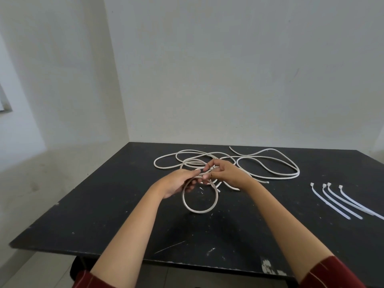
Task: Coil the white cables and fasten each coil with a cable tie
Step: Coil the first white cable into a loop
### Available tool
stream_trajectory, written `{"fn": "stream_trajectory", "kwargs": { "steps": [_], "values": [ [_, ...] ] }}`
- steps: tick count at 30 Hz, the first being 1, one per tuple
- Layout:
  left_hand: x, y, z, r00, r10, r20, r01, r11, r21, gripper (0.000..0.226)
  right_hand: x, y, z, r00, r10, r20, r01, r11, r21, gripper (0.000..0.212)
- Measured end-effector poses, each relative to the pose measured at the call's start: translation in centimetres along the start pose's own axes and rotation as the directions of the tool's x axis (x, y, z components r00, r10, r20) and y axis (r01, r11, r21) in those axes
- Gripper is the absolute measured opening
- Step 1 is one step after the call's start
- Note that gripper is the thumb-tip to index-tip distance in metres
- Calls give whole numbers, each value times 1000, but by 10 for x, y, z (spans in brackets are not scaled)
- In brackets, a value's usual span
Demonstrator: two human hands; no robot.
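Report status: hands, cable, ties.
Left hand and right hand both grip the white cable's first loop. Four white plastic cable ties untouched. Nothing obstructing.

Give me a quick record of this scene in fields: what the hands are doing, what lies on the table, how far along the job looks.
left hand: holds the top of a cable loop that hangs to the table
right hand: pinches the same white cable beside the left hand
loose cable: sprawled in tangled curves behind the hands
cable ties: four, lying side by side at the right, untouched
table: black, scuffed top
progress: first loop formed, no coil fastened yet
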State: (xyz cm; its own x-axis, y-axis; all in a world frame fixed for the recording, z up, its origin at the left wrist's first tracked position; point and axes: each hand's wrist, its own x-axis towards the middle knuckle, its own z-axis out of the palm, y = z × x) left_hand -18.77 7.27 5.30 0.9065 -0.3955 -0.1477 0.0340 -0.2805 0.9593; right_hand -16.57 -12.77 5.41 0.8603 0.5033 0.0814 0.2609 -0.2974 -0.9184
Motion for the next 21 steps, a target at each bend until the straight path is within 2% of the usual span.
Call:
{"fn": "stream_trajectory", "kwargs": {
  "steps": [3,6,10,13,15,17,19,21],
  "values": [
    [-3,-6,-8,997,-21,79,28,996,-84,26,-4,-1,0,997,-57,-51,55,998,-28,7],
    [-6,-7,-11,990,-34,137,59,982,-182,20,-5,-1,3,986,-116,-122,112,993,-38,9],
    [-15,-8,-20,991,-33,134,63,972,-228,16,-2,-7,4,956,-158,-249,152,987,-46,10],
    [-22,-9,-29,993,19,116,24,935,-355,16,-1,-7,-2,954,-160,-253,139,986,-97,17],
    [-23,-5,-31,994,94,61,-49,854,-517,17,1,-5,-1,967,-130,-221,101,985,-139,32],
    [-21,2,-32,989,139,-40,-136,797,-589,18,3,-4,3,972,-123,-202,103,989,-106,48],
    [-18,8,-29,979,152,-137,-203,795,-571,19,3,-6,7,973,-134,-187,138,990,8,50],
    [-15,10,-26,966,156,-205,-245,800,-548,19,3,-10,10,976,-149,-160,163,984,76,43]
  ]
}}
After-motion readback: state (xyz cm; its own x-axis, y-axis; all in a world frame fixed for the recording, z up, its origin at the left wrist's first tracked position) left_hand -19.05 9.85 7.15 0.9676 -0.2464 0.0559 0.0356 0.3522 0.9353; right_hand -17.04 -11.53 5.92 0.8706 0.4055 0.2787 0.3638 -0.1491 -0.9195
